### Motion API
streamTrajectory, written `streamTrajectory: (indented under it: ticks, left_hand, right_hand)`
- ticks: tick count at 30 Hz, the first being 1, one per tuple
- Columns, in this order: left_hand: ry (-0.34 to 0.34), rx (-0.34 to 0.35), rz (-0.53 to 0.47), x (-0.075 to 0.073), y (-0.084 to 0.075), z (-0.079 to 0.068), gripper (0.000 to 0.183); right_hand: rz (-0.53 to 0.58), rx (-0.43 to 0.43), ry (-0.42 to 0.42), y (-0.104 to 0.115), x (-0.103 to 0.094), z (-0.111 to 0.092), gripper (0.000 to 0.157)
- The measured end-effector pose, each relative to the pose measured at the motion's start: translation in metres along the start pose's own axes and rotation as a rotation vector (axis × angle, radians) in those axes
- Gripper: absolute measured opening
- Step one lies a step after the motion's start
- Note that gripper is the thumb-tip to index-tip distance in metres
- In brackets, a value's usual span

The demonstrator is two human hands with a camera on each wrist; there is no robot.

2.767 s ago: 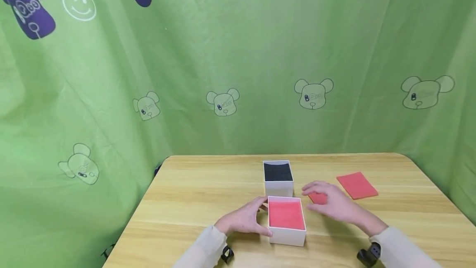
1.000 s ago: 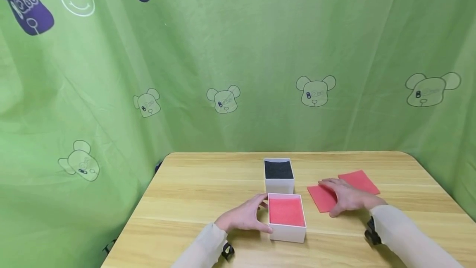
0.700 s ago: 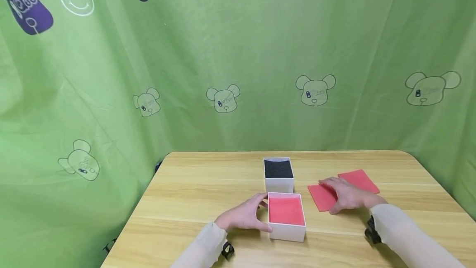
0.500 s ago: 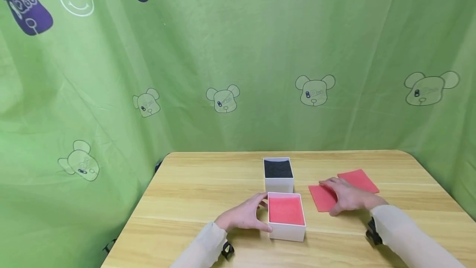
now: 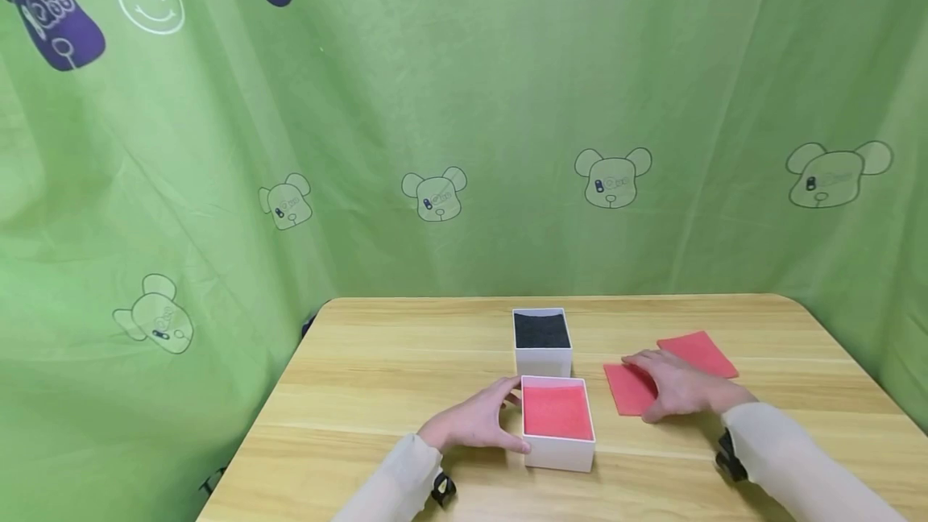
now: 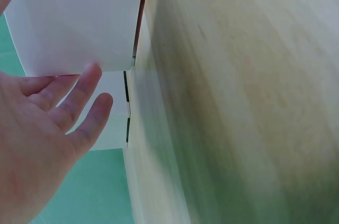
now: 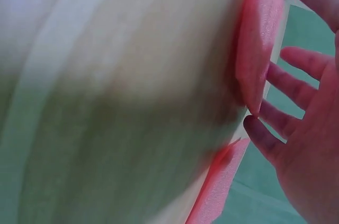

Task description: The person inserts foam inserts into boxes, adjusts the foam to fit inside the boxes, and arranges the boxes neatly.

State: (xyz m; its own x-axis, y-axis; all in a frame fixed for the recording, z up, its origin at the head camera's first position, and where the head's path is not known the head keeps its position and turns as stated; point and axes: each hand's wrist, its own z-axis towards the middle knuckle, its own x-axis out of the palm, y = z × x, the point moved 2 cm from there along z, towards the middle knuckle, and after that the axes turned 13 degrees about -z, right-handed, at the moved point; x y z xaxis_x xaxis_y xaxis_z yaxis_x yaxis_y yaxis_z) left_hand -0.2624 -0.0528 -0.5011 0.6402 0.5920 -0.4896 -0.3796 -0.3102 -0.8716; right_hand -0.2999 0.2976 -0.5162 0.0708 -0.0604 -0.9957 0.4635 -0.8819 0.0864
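My left hand (image 5: 474, 419) holds the near white box (image 5: 560, 454) by its left side. The thumb is at the near corner and the fingers are at the far side; the left wrist view shows fingertips against the box wall (image 6: 79, 23). A red foam sheet (image 5: 558, 412) lies inside that box, below the rim. My right hand (image 5: 677, 385) spans a second red foam sheet (image 5: 625, 395) flat on the table, thumb at its near edge and fingers at its far edge. The palm hides part of this sheet (image 7: 258, 44); the right wrist view shows fingertips at its edge.
Just behind the near box stands another white box (image 5: 544, 361) with a black foam sheet (image 5: 541, 331) inside. Another red foam sheet (image 5: 702, 351) lies beyond my right hand. The wooden table (image 5: 399, 345) ends at a green curtain (image 5: 507, 103).
My right hand has moved right and down from beside the near box, bringing the red sheet flat onto the table. Lately that sheet has shifted slightly right. The left hand stays on the box.
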Motion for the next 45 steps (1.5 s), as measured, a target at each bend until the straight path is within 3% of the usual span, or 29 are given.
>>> streamTrajectory:
  ticks: [19,45]
  left_hand:
    - [0.000,-0.004,0.019,0.000,0.001,0.000,0.094]
    - [-0.001,0.002,0.015,0.000,0.002,0.000,0.093]
  right_hand:
    - [-0.007,0.061,-0.088,0.009,-0.004,-0.006,0.093]
    - [0.026,-0.002,-0.208,0.064,-0.073,-0.036,0.089]
